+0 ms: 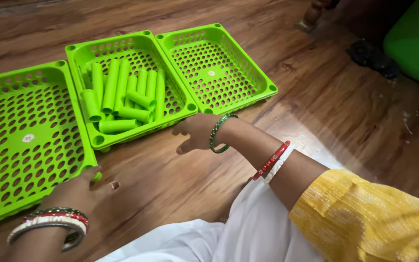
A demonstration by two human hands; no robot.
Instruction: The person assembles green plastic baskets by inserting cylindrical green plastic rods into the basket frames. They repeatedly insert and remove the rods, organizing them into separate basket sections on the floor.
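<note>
Head view: left hand (pixel 81 191) grips the left tray's (pixel 25 140) corner; right hand (pixel 197 132) hovers, grip apart, near the tube-filled tray (pixel 170 58).

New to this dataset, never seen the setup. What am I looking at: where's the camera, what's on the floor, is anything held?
No machine here: a person works with bare hands, filmed by one camera worn on the head and looking down.

On the wooden floor lie three green perforated trays in a row. The left tray and right tray hold nothing; the middle tray holds a pile of green tubes.

The left hand touches the near corner of the left tray. The right hand hovers open just in front of the middle tray, with no grip on anything. Both wrists wear bangles.
</note>
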